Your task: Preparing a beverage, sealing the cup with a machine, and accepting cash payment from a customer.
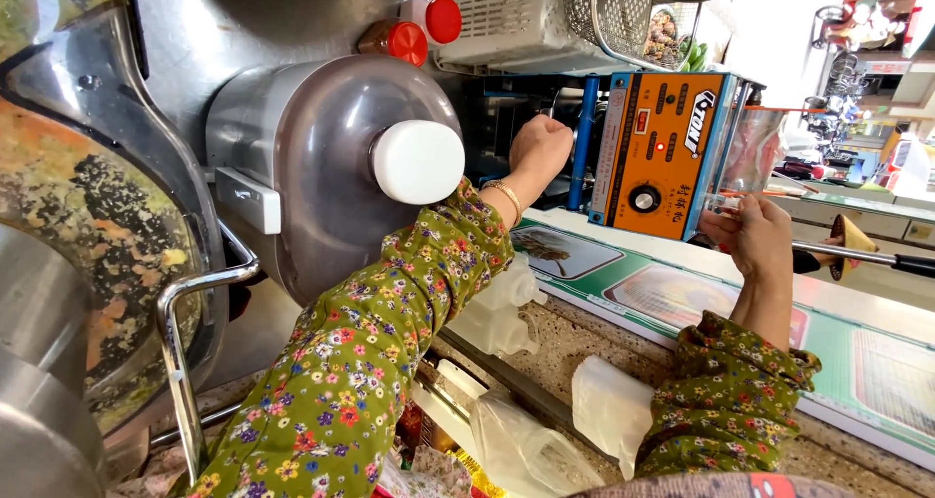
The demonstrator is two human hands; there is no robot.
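Your left hand [541,147] is clenched inside one orange sealing machine [660,152]. Your right hand [755,233] grasps one clear cup [752,152]. Two red-capped bottles [394,40] stand above.

A speckled stone desk [575,347] runs diagonally across the lower frame. A green-bordered laminated sheet with food pictures [623,284] lies flat along its far edge. At left, a brushed steel wall panel [195,40] stands behind a large grey domed housing with a white round knob [417,161]. Two red-capped bottles [419,29] sit beside a white ventilated casing [506,16] and a wire mesh basket [614,16]. Bright daylight enters at upper right, where what appears to be an open street [857,70] is overexposed and indistinct.
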